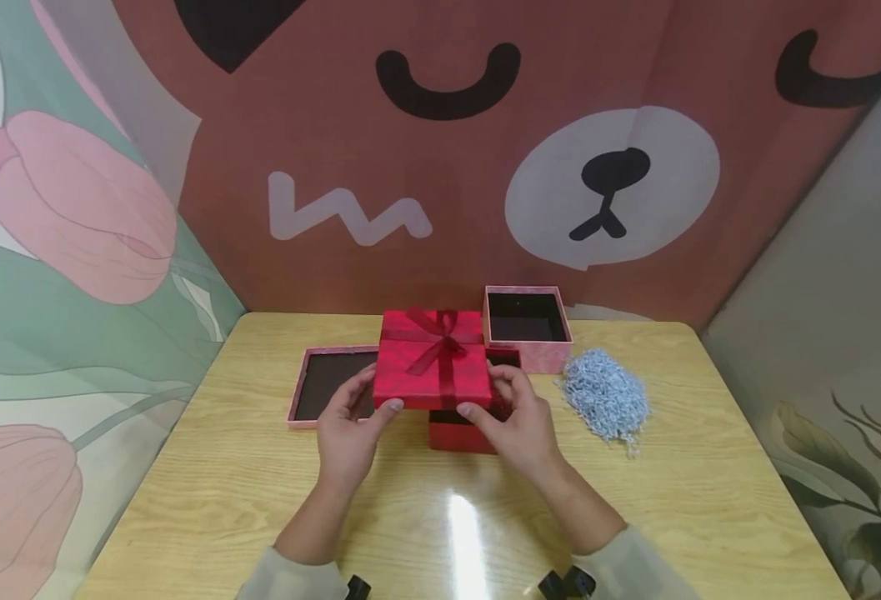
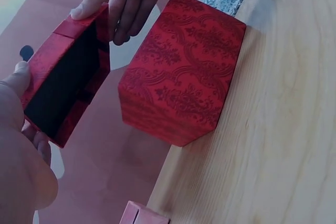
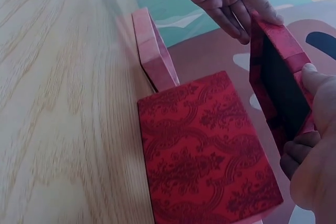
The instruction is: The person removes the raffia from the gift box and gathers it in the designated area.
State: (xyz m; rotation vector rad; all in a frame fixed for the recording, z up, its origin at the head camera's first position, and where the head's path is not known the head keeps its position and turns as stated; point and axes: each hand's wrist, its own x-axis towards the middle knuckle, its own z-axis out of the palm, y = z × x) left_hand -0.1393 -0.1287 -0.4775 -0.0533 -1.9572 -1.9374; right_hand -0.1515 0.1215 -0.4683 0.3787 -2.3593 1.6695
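A red gift box lid (image 1: 402,379) with a dark red ribbon bow on top is held up between both hands. My left hand (image 1: 348,437) grips its left side and my right hand (image 1: 521,427) its right side, thumbs at the near edge. Below and slightly right of the lid stands the red patterned box (image 1: 461,439), its dark inside partly covered from view. Both wrist views show the lid's black underside (image 2: 68,87) and a gap between the lid and the box (image 3: 205,145).
Behind the right hand stands an uncovered pink box (image 1: 545,357) with a dark inside. A shallow pink lid (image 1: 327,387) lies inside-up at the left, partly behind the left hand. Pale blue shredded paper (image 1: 605,393) is heaped on the wooden table (image 1: 207,492) at the right.
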